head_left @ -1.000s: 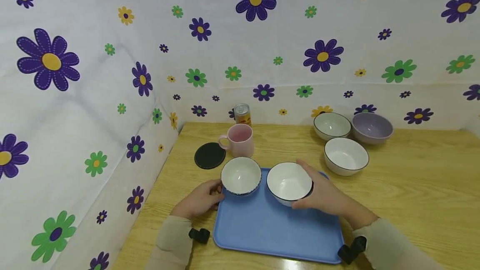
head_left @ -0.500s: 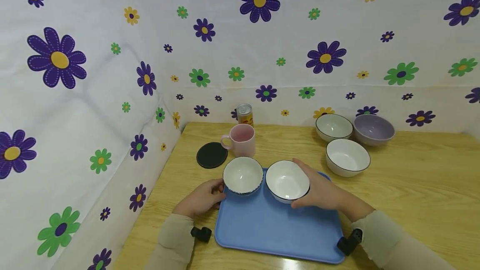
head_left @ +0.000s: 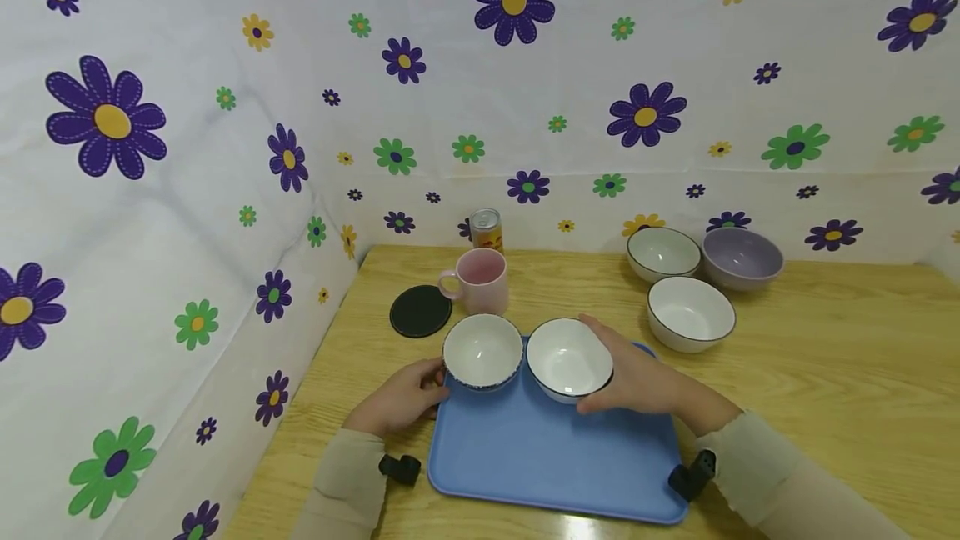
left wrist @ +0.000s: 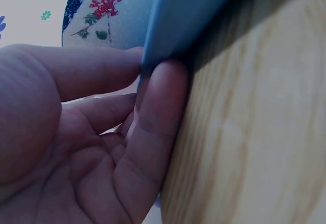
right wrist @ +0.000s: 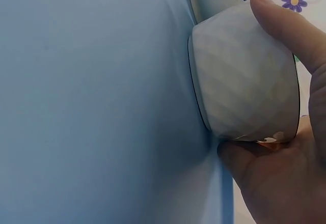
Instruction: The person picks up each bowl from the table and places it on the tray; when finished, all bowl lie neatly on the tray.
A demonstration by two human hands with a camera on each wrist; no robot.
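Observation:
A blue tray (head_left: 555, 461) lies on the wooden table. My left hand (head_left: 401, 394) is at its left side; in the left wrist view the fingers (left wrist: 158, 102) pinch the tray's edge. Close beside that hand, a floral bowl (head_left: 482, 352) with a dark speckled rim sits at the tray's back left corner. My right hand (head_left: 637, 373) grips a white bowl (head_left: 568, 357) with a thin black rim from its right side, thumb at the front and fingers behind. The right wrist view has this bowl's faceted wall (right wrist: 244, 76) upright, its base at the tray surface.
Behind the tray stand a pink mug (head_left: 482, 283), a drink can (head_left: 486, 229) and a black round coaster (head_left: 420, 311). To the back right are a white bowl (head_left: 690, 313), a pale green bowl (head_left: 663, 254) and a purple bowl (head_left: 741, 258). Flowered cloth (head_left: 570, 65) hangs behind and at left.
My right hand has shifted the white bowl a little left and back on the tray, narrowing the gap to the floral bowl. My left hand keeps its place at the tray edge.

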